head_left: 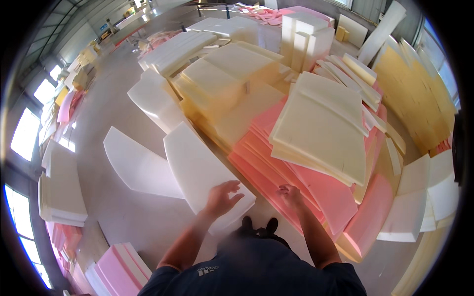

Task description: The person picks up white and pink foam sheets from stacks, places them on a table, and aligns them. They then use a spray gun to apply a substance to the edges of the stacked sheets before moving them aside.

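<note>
Left hand (222, 197): held over the near end of the large white foam sheet (200, 165), bottom centre; thumb and fingers parted, nothing clamped; whether the surface is touched cannot be told.
Right hand (290, 195): held at the near edge of the pink foam sheets (306, 185), just right of bottom centre; fingers bent; whether anything is pinched cannot be told.
Large white foam sheet: placed at centre, slanted from mid-frame down toward the shoes (271, 226); second white sheet (138, 163) partly overlapped on its left.
Pink foam sheets: stacked right of centre, partly covered by cream sheets (321, 123).
Yellowish foam stack (229, 66): piled at upper centre, beyond the pink.
White blocks (306, 37): stood upright, upper right of the frame.
Tall yellow sheets (414, 93): leaned at the right side.
Pink-and-white foam pile (121, 269): seen at lower left.
Shirt (256, 266): dark, seen at bottom centre; marked with a pale logo (208, 271) of slanted bars and small lettering.
Blue sign (103, 27): seen far off at upper left; too small to be read.
</note>
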`<state>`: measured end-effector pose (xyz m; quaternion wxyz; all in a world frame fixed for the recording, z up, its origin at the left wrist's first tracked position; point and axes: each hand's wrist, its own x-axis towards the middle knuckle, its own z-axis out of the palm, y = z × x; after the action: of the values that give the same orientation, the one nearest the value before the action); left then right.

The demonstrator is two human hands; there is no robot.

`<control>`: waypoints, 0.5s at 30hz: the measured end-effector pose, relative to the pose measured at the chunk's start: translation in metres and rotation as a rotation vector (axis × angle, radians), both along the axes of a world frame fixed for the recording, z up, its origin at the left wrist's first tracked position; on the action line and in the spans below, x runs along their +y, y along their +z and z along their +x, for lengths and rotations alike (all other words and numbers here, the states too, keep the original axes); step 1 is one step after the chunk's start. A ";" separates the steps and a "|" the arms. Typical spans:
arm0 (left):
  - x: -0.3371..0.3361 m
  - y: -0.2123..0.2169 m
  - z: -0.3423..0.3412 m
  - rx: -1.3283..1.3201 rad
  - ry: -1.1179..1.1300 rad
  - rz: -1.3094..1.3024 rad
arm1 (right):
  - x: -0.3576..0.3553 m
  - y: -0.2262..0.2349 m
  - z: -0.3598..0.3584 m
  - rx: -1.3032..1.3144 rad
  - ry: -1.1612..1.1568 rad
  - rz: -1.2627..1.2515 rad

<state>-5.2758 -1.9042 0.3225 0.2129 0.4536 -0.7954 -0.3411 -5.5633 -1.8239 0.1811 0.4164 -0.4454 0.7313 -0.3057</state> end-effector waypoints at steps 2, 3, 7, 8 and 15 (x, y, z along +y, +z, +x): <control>-0.004 0.003 0.013 0.031 0.063 -0.023 | -0.021 0.004 0.006 0.003 0.038 0.036; -0.008 -0.002 0.024 0.039 0.112 -0.013 | -0.033 -0.010 0.013 0.040 0.088 0.033; -0.007 -0.025 0.058 -0.015 0.281 -0.108 | -0.059 -0.023 0.044 -0.017 0.177 0.083; -0.010 -0.028 0.061 -0.052 0.307 -0.180 | -0.071 -0.021 0.046 -0.044 0.193 0.116; -0.038 -0.044 0.053 -0.231 0.374 -0.254 | -0.176 0.023 0.078 -0.210 0.317 0.008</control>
<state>-5.2229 -1.9418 0.2789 0.2352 0.5985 -0.7531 -0.1387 -5.4856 -1.9998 0.2038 0.5351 -0.5190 0.6056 -0.2783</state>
